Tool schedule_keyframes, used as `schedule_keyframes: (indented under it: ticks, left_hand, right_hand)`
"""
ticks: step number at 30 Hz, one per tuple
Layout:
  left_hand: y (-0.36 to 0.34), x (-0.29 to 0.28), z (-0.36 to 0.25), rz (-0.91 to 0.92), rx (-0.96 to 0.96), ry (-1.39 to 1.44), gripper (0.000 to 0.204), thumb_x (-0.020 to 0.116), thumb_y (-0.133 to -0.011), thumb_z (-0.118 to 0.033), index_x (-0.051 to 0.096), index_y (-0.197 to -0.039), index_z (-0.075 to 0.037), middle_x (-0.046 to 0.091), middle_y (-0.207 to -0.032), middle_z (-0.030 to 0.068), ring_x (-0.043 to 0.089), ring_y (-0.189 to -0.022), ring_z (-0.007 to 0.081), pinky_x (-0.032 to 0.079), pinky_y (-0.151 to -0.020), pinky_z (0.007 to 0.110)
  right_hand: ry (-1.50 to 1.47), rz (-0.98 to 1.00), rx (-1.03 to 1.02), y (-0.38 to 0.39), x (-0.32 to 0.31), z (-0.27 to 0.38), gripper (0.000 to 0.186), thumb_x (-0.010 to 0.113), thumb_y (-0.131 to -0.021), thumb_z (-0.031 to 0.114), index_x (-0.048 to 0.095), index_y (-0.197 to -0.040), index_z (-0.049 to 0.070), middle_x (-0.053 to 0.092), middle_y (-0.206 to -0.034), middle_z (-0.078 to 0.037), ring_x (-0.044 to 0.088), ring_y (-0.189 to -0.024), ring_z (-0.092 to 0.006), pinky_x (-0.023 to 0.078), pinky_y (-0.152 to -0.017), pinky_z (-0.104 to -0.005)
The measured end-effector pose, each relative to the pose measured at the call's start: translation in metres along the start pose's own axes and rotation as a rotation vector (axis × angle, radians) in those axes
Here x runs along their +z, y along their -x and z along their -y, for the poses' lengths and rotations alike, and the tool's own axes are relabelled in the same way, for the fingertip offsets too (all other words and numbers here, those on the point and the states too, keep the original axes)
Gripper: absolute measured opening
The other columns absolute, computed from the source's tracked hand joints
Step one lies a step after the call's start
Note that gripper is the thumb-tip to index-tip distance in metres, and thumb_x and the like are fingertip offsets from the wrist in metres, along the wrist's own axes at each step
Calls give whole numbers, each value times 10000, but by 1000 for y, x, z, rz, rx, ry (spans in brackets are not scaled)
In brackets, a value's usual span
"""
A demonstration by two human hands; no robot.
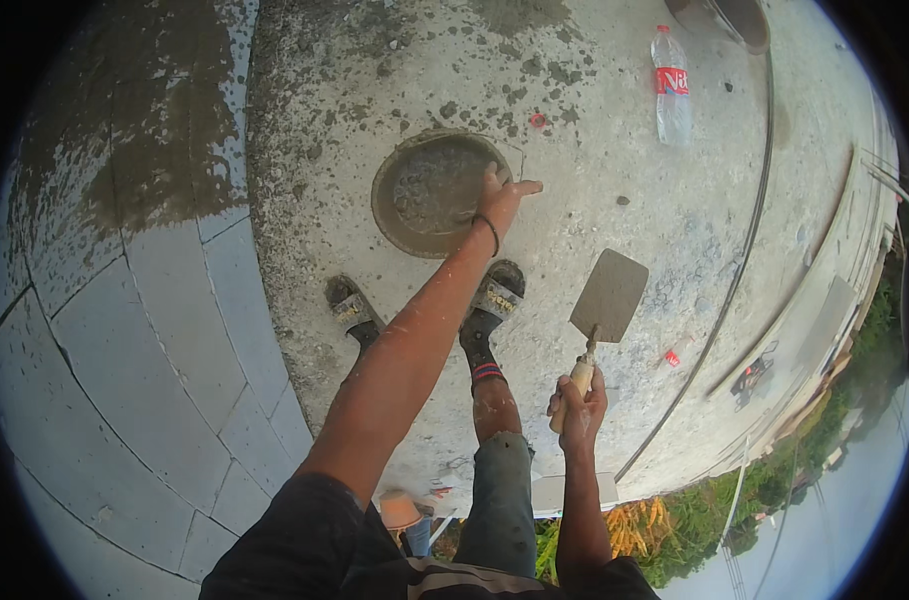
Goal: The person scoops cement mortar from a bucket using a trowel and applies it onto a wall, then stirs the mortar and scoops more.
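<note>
My right hand (578, 408) is nearest me, its grip closed around the pale wooden handle of a flat, square-bladed steel trowel (607, 297); the blade is smeared grey with mortar and hangs above the rough concrete floor (614, 150). Below, my feet stand in dusty black sandals (492, 298). Farther out, my left hand (501, 197) rests on the rim of a round, shallow, mortar-crusted pan (432, 193), fingers curled over its edge and the thumb stretched out. The pan sits on the concrete and holds wet grey mortar. Beyond it, well apart, a clear plastic bottle with a red label (670, 85) lies on the floor.
</note>
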State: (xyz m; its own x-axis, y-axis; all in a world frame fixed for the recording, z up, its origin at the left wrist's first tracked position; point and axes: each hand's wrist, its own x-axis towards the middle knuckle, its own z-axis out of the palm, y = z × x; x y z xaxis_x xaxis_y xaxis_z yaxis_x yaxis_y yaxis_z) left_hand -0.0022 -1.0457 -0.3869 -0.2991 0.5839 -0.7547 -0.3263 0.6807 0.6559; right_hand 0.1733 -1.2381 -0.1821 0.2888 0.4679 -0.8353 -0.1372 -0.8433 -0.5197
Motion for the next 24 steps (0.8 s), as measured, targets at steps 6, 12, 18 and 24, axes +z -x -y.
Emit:
schedule_keyframes:
  ticks: [6,12,18,24]
  left_hand:
    - [28,31,-35,-142,-10,-107,595,771,-742,-232,504,-1217,6,637,-959,149,648,-883,262,531,-784,368]
    - [49,-126,16,-456,-168,75,305,656,-855,-184,551,-1111,-54,556,-668,65,553,-479,165,473,-401,324]
    - [-9,-216,75,-364,-203,33,391,716,-788,-123,570,-1129,-1,663,-876,118,646,-669,214,525,-570,356]
    - [-37,-213,81,-235,-17,-196,404,782,-678,-56,648,-1049,31,689,-943,120,658,-764,217,524,-715,326]
  right_hand:
    - [55,-10,-7,3,-12,6,341,633,-886,82,475,-1184,28,532,-702,-30,521,-497,-107,450,-436,-255]
    - [30,12,10,7,-22,-3,358,634,-882,51,468,-1196,9,552,-721,-35,530,-511,-106,455,-434,-255]
    - [109,75,23,5,-4,-11,423,647,-868,37,460,-1246,5,554,-748,-33,535,-524,-102,449,-462,-246]
    - [191,170,-115,-73,14,-18,438,656,-823,10,460,-1214,28,582,-917,-60,594,-793,-122,552,-646,-266]
